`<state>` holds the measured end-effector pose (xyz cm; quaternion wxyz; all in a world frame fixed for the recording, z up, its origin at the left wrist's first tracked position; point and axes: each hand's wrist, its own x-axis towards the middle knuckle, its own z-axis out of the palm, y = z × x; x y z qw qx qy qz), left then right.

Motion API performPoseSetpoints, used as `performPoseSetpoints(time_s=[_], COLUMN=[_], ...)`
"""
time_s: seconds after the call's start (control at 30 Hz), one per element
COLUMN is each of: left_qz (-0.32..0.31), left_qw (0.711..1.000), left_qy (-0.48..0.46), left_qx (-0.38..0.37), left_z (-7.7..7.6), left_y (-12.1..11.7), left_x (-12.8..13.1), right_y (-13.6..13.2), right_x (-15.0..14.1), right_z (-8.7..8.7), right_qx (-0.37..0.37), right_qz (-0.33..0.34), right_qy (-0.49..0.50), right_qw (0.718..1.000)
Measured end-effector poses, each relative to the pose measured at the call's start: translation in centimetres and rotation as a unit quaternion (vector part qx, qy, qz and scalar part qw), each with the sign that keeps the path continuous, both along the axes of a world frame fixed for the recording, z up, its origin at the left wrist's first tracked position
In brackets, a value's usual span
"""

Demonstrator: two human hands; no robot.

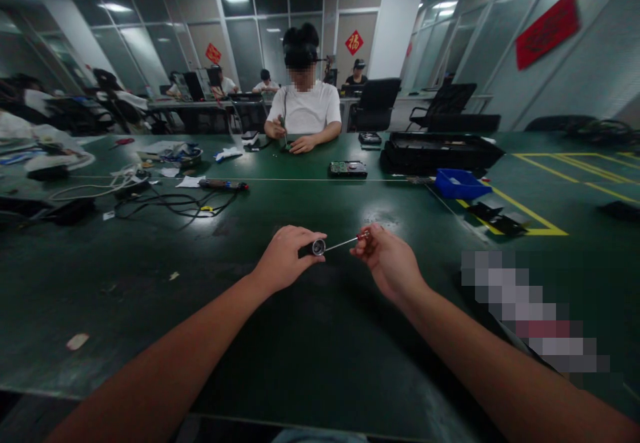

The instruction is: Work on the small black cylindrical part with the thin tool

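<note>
My left hand grips a small black cylinder with a silvery round end, which faces toward me. Thumb and fingers close around it from the left. Between the fingers of my right hand is the red handle of a thin screwdriver. Its metal shaft points left, and the tip is at the right side of the cylinder's end; whether it touches cannot be made out. Both hands are above the green table, near its middle.
A hard drive lies ahead, with a black tray and a blue bin to the right. Cables and an electric screwdriver lie at left. A co-worker sits opposite. A pixelated object lies beside my right arm.
</note>
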<state>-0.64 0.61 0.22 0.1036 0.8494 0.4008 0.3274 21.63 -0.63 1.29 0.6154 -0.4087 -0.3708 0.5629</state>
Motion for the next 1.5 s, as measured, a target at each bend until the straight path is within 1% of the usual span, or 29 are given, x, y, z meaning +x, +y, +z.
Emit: performPoseSetpoints(time_s=[0.07, 0.13, 0.23, 0.37, 0.53, 0.6, 0.7, 0.77, 0.87, 0.97, 1.03, 1.07, 1.1, 1.17, 1.2, 1.27, 1.33, 1.4, 1.43, 1.5], left_qz=[0.011, 0.02, 0.026, 0.027, 0.028, 0.027, 0.026, 0.027, 0.028, 0.027, 0.022, 0.023, 0.027, 0.045, 0.053, 0.047, 0.025, 0.014, 0.015, 0.018], left_qw=[1.0, 1.0, 1.0, 1.0, 0.999, 1.0, 1.0, 1.0, 1.0, 1.0, 1.0, 1.0, 1.0, 0.999, 0.999, 0.999, 1.0, 1.0, 1.0, 1.0], left_qy=[0.003, 0.003, -0.001, 0.003, 0.006, 0.005, 0.005, 0.007, 0.008, 0.006, 0.01, 0.012, 0.012, 0.004, -0.004, -0.015, -0.012, 0.001, 0.007, 0.011], left_qx=[-0.006, -0.01, -0.01, -0.012, -0.014, -0.011, -0.008, -0.006, -0.005, -0.009, -0.011, -0.011, -0.01, -0.009, -0.008, -0.008, -0.007, -0.003, -0.004, -0.009], left_z=[-0.1, -0.1, 0.0, 0.1, 0.1, 0.0, -0.1, -0.1, -0.2, -0.2, -0.1, -0.1, -0.1, 0.1, 0.2, 0.2, 0.2, 0.1, 0.0, -0.1], left_y=[0.0, 0.0, -0.1, -0.3, -0.2, -0.2, -0.2, -0.2, -0.2, -0.2, -0.2, -0.2, -0.2, -0.3, -0.3, -0.2, -0.1, 0.0, 0.1, 0.1], left_x=[0.0, 0.1, 0.1, 0.2, 0.2, 0.2, 0.2, 0.2, 0.1, 0.1, 0.2, 0.2, 0.2, 0.2, 0.2, 0.1, 0.0, -0.1, -0.1, 0.0], right_y=[0.1, -0.1, -0.7, -1.4, -2.1, -2.4, -2.7, -2.9, -3.1, -3.3, -3.3, -3.3, -3.1, -2.5, -2.1, -1.2, -0.4, 0.2, 0.4, 0.5], right_x=[0.2, 0.2, 0.0, -0.3, -0.4, -0.3, -0.1, 0.0, 0.0, 0.0, -0.1, -0.2, -0.2, -0.4, -0.5, -0.4, -0.2, 0.0, 0.2, 0.3], right_z=[0.0, 0.1, 0.2, 0.6, 1.1, 1.4, 1.8, 1.9, 1.9, 1.8, 1.6, 1.5, 1.4, 0.9, 0.6, 0.1, -0.4, -0.6, -0.7, -0.7], right_qx=[0.027, 0.071, 0.119, 0.155, 0.19, 0.201, 0.217, 0.23, 0.261, 0.29, 0.287, 0.274, 0.253, 0.196, 0.166, 0.11, 0.056, 0.02, 0.02, 0.047], right_qz=[-0.027, -0.049, -0.05, -0.05, -0.047, -0.052, -0.084, -0.097, -0.07, -0.024, -0.009, -0.009, -0.011, -0.018, -0.015, -0.018, -0.005, 0.001, -0.007, -0.038], right_qy=[-0.023, -0.071, -0.148, -0.24, -0.306, -0.351, -0.442, -0.478, -0.48, -0.463, -0.449, -0.428, -0.396, -0.293, -0.24, -0.135, -0.065, -0.033, -0.033, -0.06], right_qw=[0.999, 0.994, 0.98, 0.957, 0.932, 0.913, 0.867, 0.842, 0.835, 0.837, 0.846, 0.861, 0.882, 0.936, 0.956, 0.985, 0.996, 0.999, 0.999, 0.996])
